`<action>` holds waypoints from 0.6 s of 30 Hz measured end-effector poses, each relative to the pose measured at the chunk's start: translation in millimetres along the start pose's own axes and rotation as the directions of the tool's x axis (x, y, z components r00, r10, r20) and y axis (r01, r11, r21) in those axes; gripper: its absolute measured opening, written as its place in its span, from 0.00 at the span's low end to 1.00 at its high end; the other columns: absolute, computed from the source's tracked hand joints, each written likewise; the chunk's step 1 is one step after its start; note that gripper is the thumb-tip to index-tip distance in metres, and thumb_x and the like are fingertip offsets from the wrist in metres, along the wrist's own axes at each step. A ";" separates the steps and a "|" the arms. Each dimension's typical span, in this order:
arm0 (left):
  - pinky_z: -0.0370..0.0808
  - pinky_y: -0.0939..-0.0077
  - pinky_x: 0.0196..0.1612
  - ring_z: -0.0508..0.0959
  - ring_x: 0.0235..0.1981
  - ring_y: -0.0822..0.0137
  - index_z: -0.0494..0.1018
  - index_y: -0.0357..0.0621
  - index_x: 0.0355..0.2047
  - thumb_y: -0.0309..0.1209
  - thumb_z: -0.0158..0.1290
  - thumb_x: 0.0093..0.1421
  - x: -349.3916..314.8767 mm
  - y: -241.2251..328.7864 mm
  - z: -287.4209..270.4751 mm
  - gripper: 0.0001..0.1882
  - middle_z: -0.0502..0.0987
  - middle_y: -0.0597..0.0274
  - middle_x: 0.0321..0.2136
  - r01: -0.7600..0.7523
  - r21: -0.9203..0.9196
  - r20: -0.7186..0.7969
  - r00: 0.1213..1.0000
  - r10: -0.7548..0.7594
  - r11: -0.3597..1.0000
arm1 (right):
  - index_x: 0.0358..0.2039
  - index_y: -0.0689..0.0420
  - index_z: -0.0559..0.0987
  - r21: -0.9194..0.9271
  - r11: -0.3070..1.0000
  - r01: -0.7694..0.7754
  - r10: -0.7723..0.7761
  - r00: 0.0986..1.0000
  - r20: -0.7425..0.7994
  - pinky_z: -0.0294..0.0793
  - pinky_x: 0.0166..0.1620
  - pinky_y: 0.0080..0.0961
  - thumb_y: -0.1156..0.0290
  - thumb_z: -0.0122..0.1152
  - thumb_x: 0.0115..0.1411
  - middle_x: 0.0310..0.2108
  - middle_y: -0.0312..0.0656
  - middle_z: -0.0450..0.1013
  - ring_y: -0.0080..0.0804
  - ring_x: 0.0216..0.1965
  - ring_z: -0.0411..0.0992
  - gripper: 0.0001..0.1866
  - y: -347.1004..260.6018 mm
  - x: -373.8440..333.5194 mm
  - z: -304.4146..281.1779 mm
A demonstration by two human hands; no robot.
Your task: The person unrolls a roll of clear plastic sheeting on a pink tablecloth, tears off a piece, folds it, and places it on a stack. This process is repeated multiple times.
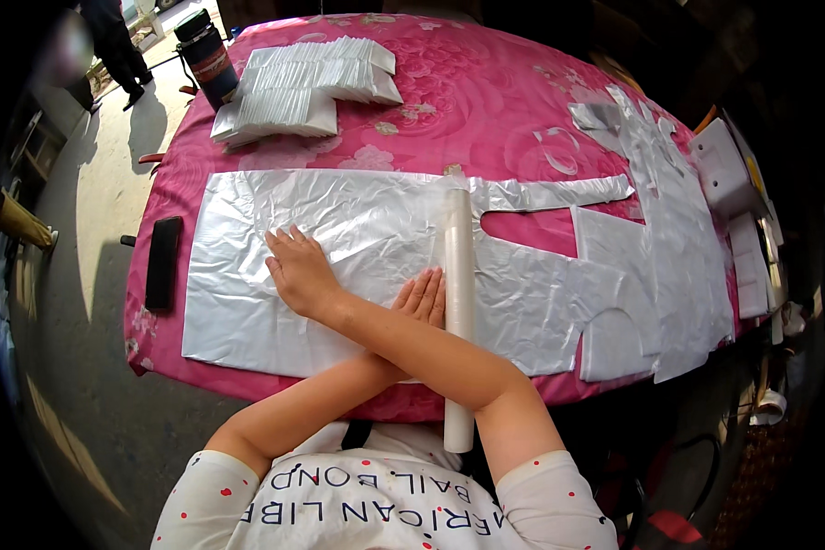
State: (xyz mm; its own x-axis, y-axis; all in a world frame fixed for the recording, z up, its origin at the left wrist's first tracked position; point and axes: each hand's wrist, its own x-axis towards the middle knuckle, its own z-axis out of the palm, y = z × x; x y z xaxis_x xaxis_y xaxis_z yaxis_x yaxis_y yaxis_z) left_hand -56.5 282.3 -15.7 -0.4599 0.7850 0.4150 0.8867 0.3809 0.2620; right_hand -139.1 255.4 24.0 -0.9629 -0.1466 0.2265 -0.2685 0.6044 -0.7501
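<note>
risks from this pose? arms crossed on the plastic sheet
1. Crossed arms: the right hand presses the white plastic sheet far left, so its forearm could knock the white roll.
2. The roll overhangs the table edge and might tip off.
3. The left hand may wrinkle the thin sheet.

Crinkly white plastic sheet is spread flat across the near side of the table. A white rolled tube lies across it, pointing near to far.
</note>
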 end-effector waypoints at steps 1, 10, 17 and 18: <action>0.50 0.55 0.62 0.55 0.61 0.46 0.57 0.25 0.54 0.34 0.39 0.57 2.4 0.5 5.9 0.29 0.57 0.38 0.57 -0.002 -0.004 0.014 1.000 0.002 1.000 | 0.56 0.65 0.62 -0.093 0.996 0.007 0.000 0.997 0.073 0.47 0.62 0.41 0.63 0.47 0.61 0.58 0.55 0.56 0.51 0.62 0.48 0.26 2.3 -5.2 8.1; 0.55 0.60 0.60 0.59 0.59 0.48 0.52 0.32 0.58 0.29 0.42 0.57 10.0 -26.3 -29.0 0.29 0.57 0.40 0.58 0.221 -0.521 0.094 0.975 -0.202 0.824 | 0.52 0.61 0.67 -0.055 0.983 0.177 -0.184 0.971 -0.155 0.52 0.61 0.39 0.63 0.53 0.57 0.57 0.51 0.59 0.48 0.61 0.54 0.24 -1.9 -82.3 -108.9; 0.57 0.68 0.60 0.61 0.58 0.58 0.55 0.30 0.56 0.36 0.38 0.64 87.3 -53.2 -18.9 0.26 0.59 0.49 0.57 0.345 -0.899 0.437 0.715 -0.546 -0.269 | 0.52 0.61 0.68 -0.242 0.967 -0.081 0.020 0.970 -0.244 0.59 0.58 0.37 0.63 0.53 0.58 0.56 0.50 0.61 0.47 0.58 0.58 0.24 56.7 -182.9 -174.0; 0.57 0.69 0.60 0.62 0.57 0.59 0.56 0.29 0.56 0.37 0.38 0.64 94.0 -56.0 -16.6 0.25 0.60 0.49 0.56 0.309 -0.852 0.513 0.656 -0.554 -0.424 | 0.53 0.61 0.68 -0.250 0.967 -0.048 -0.003 0.980 -0.198 0.59 0.58 0.37 0.61 0.53 0.58 0.56 0.51 0.61 0.47 0.58 0.58 0.25 58.1 -190.5 -174.1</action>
State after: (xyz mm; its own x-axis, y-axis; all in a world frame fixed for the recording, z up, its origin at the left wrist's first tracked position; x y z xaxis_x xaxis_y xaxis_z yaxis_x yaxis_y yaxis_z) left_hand -150.2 326.7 23.1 -0.7684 0.5542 -0.3200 -0.5580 -0.3352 0.7592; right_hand 33.4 454.8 45.4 -0.9379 0.0095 0.3469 -0.2069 0.7871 -0.5811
